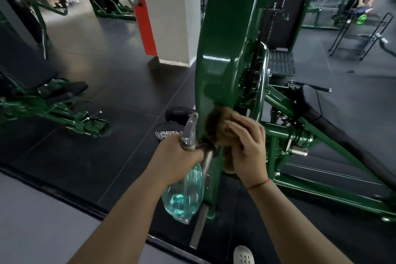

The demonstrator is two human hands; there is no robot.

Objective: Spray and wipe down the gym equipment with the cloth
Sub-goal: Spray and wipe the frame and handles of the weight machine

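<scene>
From the head camera we are looking down at a tall green machine panel [222, 53], glossy and curved, rising from the dark rubber floor [111, 75]. The right hand [246, 143] is pressing a brown cloth [216, 122] against the panel's lower edge, fingers spread flat over the bunched fabric; the cloth is blurring here, so we cannot quite make out its outline. A thin red string [258, 184] is circling that wrist. The left hand [177, 154] is wrapping closed around the neck of a clear spray bottle [184, 193], blue liquid pooling low inside, its grey trigger head [190, 126] pointing up just beside the panel. Off to the left, a padded green bench [42, 90] is sitting well apart.
</scene>
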